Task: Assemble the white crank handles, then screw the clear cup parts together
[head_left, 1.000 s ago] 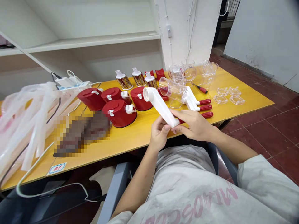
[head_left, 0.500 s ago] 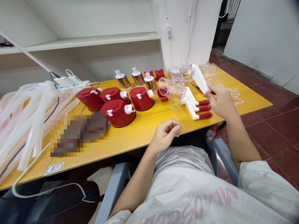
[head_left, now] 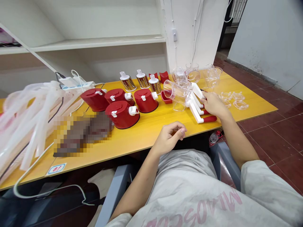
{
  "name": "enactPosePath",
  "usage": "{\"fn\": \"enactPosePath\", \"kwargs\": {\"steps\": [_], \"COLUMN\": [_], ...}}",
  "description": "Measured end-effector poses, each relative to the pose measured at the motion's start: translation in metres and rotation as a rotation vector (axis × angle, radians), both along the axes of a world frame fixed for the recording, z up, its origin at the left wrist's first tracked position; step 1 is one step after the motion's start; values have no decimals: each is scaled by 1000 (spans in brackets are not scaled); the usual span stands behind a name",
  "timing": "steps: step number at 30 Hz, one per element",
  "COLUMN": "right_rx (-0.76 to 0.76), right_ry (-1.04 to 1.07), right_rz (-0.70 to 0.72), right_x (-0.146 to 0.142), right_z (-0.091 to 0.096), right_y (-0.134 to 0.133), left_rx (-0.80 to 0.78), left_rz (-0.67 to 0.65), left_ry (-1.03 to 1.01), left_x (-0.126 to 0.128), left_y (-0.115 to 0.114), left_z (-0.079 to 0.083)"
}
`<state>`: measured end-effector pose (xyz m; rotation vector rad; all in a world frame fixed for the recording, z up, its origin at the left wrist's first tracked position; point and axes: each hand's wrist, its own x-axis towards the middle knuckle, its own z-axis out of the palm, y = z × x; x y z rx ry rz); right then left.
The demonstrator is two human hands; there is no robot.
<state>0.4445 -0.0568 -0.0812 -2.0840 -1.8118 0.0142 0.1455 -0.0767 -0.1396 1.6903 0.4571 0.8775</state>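
**Right hand [head_left: 214, 105] on white plastic crank handles with red ends [head_left: 196, 105]; left hand [head_left: 170, 138] empty at the near edge of the yellow table [head_left: 144, 138].**

Right grip half-closed, fingertips [head_left: 204, 98] resting on the uppermost crank handle; firmness of hold cannot be told. Left grip loosely curled, holding nothing, just above the table edge. Beside the handles, a clear plastic cup [head_left: 176, 96] lies on its side, touching a small red tray [head_left: 166, 98]. Beyond stand clear plastic bowls [head_left: 213, 75], with clear plastic rings [head_left: 240, 105] to the right. Further left are three perforated metal drums with white caps [head_left: 142, 79] and four round red containers with white fittings [head_left: 145, 101], lidded, contents hidden. Clear plastic tubing [head_left: 30, 116] lies at the far left; a pixelated patch [head_left: 82, 135] obscures the items beside it.
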Motion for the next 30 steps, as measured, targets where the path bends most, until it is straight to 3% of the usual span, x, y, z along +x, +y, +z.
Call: {"fn": "enactPosePath", "kwargs": {"steps": [15,30], "right_rx": [-244,-214], "right_ry": [-93,21], "right_rz": [-3,9], "right_x": [1,-29], "right_z": [6,8], "right_y": [31,28], "left_rx": [-24,-19], "left_rz": [-32,-44], "left_ry": [19,22], "left_x": [0,2], "left_y": [3,3], "left_z": [-1,1]}}
